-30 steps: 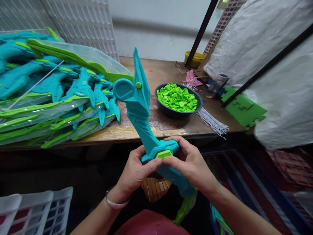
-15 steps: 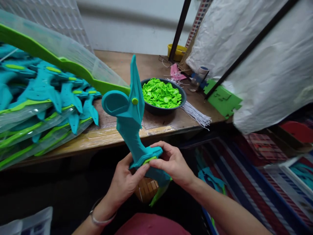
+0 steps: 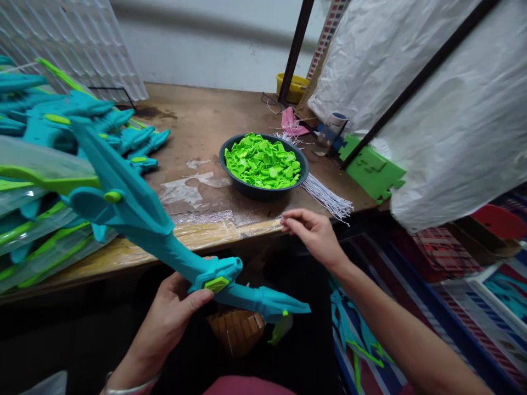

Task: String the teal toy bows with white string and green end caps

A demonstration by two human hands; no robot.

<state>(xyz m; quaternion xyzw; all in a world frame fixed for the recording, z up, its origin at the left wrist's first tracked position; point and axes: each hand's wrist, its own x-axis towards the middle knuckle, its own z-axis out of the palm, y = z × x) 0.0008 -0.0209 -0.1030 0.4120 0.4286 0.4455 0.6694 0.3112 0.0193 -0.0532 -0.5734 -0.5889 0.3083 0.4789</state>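
Note:
My left hand (image 3: pixel 167 321) grips a teal foam toy sword (image 3: pixel 140 219) near its guard, thumb beside a green hexagon piece (image 3: pixel 217 284) on it. The sword lies tilted, its blade pointing up and left over the table edge. My right hand (image 3: pixel 313 233) is off the sword, at the table's front edge, with its fingers loosely curled and nothing visible in them. Just beyond it stands a dark bowl (image 3: pixel 247 189) full of small green foam pieces (image 3: pixel 259 162).
A pile of teal and green foam swords in clear bags (image 3: pixel 49 164) covers the table's left. White strings (image 3: pixel 327 197) lie right of the bowl, with a green foam sheet (image 3: pixel 373 170) and a large white sack (image 3: pixel 432 104) behind. Crates stand on the floor at right.
My right hand has let go of the sword and moved up toward the bowl. My left hand has swung the sword from upright down to the left.

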